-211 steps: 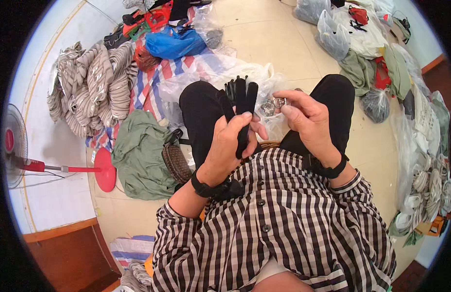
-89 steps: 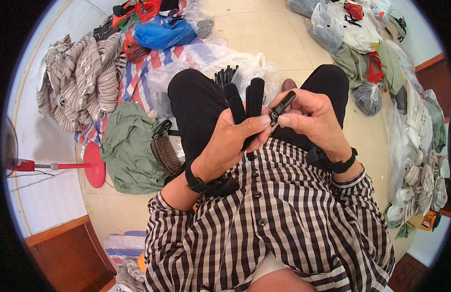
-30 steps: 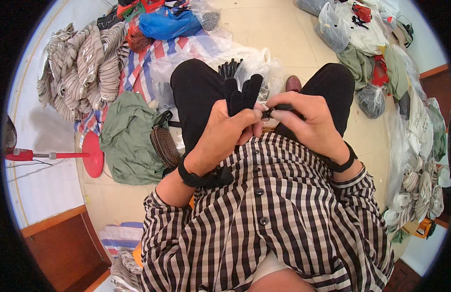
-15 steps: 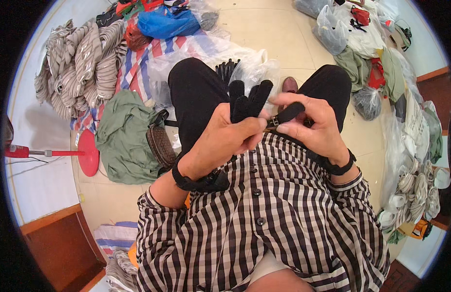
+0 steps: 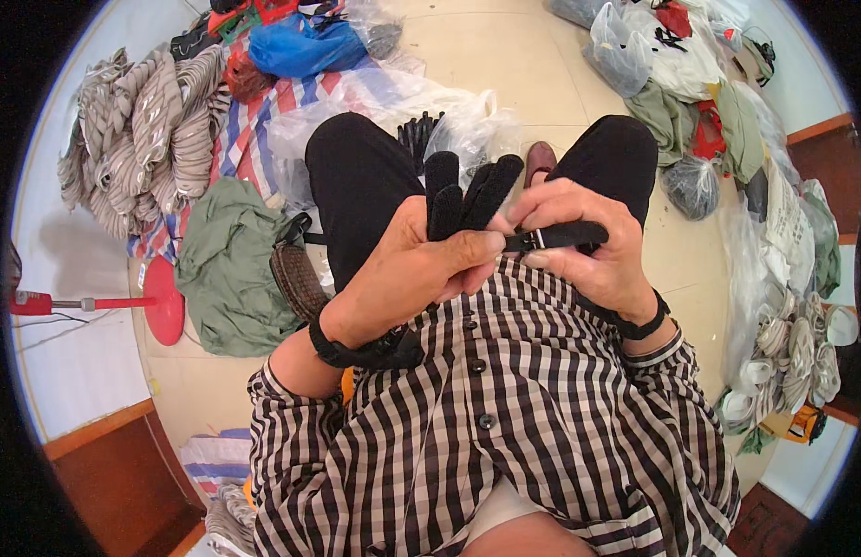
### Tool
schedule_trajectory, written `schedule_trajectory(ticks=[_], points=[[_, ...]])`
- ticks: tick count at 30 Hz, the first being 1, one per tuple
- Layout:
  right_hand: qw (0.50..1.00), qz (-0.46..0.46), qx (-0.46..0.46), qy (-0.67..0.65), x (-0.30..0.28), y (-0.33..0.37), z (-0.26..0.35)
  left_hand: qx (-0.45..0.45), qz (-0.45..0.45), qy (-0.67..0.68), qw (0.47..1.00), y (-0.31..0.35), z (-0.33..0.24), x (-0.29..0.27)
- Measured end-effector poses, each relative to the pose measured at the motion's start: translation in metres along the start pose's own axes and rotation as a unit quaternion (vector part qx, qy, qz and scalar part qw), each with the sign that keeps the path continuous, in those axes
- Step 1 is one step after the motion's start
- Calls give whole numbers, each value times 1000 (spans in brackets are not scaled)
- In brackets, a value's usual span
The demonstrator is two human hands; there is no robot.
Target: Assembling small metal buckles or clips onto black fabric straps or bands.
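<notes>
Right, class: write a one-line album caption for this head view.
Left hand grips black fabric straps; right hand holds one strap's metal buckle.

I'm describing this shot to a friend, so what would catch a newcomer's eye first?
At centre, the left hand grips a bunch of black straps while the right hand pinches one strap's metal buckle. On the floor at left lie a green garment and a heap of striped fabric.

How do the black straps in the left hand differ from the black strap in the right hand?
The left hand grips several black straps in a bunch, their ends standing up and fanned apart. The right hand holds one black strap lying sideways across its fingers. This single strap carries a small metal buckle at its inner end; the bunched straps show none. All are black, flat and narrow.
</notes>
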State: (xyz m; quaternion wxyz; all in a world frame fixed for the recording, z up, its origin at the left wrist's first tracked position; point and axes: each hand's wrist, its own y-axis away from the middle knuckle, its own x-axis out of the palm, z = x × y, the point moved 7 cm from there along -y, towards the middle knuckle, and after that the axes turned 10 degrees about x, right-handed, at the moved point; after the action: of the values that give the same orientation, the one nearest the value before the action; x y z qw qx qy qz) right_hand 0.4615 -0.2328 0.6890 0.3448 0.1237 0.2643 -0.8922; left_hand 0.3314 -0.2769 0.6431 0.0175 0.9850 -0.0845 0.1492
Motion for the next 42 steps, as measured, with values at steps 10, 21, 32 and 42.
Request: schedule_trajectory(ticks=[10,21,32,42], points=[[995,-8,-81,55,-3,7,25,17,30,-44,998,5,-18,13],[996,-34,-22,83,-9,16,25,24,48,-86,995,5,-23,22],[992,-56,-91,64,-13,22,35,25,62,-63,996,6,-34,28],[956,-143,-141,213,-35,24,52,85,67,-160,981,-13,-68,45]])
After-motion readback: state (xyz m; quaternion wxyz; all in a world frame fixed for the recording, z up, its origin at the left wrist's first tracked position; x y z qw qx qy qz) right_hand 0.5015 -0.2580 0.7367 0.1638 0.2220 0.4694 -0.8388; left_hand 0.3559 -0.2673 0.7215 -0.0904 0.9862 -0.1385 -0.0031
